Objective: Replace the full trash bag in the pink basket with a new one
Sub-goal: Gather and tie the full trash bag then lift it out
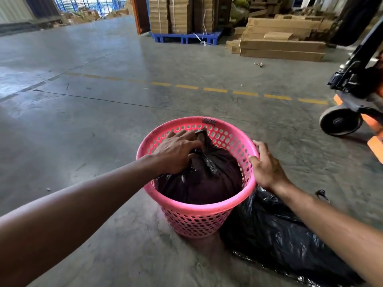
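Pink basket (199,206), left hand (176,154) gripping tied trash bag (203,183) inside, right hand (267,168) clasping rim

Bare concrete floor (103,121) crossed by a dashed yellow line (215,90) — beyond it, cardboard boxes (180,13) stacked on a blue pallet (184,38).

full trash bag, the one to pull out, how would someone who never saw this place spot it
Find the pink basket on the concrete floor. The full trash bag sits inside it, tied at the top, the left hand gripping its knot. The other black bag lies loose on the floor beside the basket.
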Available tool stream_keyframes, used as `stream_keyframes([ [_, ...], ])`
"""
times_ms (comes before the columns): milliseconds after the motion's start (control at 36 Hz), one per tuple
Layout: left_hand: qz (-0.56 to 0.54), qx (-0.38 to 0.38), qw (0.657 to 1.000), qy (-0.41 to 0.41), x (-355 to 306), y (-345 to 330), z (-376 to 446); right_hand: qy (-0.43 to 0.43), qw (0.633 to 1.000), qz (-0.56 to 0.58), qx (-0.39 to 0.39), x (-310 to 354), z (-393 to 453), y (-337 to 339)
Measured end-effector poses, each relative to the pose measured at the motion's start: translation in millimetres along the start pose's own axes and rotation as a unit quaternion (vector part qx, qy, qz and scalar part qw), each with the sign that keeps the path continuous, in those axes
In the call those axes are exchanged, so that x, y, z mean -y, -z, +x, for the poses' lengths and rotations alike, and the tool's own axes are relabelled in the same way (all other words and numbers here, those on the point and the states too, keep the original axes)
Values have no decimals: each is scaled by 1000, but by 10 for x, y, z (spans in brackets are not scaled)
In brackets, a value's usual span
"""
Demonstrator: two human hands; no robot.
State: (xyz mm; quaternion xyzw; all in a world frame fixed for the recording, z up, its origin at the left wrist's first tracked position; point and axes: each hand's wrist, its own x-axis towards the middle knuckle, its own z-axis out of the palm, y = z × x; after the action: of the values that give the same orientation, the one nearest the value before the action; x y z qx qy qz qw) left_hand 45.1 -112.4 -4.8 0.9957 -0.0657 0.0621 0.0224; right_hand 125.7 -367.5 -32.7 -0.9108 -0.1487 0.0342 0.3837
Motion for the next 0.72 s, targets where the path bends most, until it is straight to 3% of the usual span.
stream_keyframes([
  [194,-179,-143,972,51,89,387,36,-4,1000,-8,-4,-75,-23,-6],
  [306,-235,-231,941,81,115,907,141,122,990,-57,-33,66,-16,182],
  [389,-250,-279,924,83,146,1364,169,240,965,75,-75,577,118,532],
  [500,-258,-341,900,79,250,1971,218,364,923,125,-7,1401,277,814],
  [722,-221,-402,873,167,757,2705,-341,444,888,104,66,2542,530,553],
])
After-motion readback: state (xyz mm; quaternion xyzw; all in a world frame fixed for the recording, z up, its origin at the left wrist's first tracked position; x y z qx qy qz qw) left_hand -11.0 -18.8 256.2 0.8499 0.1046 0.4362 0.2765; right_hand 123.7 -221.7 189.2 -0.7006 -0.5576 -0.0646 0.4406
